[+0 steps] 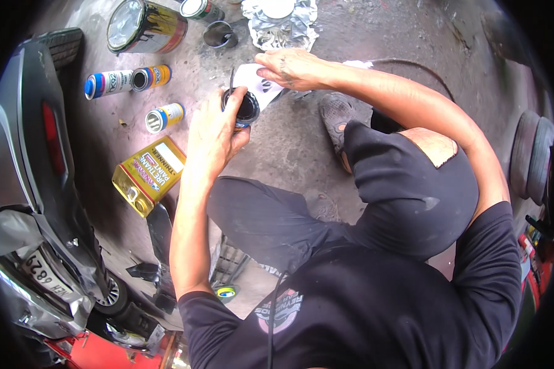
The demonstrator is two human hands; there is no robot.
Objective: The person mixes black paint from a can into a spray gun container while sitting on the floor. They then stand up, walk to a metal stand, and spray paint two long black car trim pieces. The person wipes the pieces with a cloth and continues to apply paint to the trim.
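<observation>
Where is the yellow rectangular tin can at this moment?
In the head view the yellow rectangular tin can lies on the concrete floor at the person's left, beside the left hand.

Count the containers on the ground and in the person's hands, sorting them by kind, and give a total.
Big round paint tins: 1
Yellow rectangular cans: 1
Slim spray-type cans lying on the ground: 3
Small round cans on the ground: 2
Small dark can in left hand: 1
Total: 8

You're in a car repair yard: grey car [31,184] at left, paint tins [143,26] upper left, tyres [532,160] right.
</observation>
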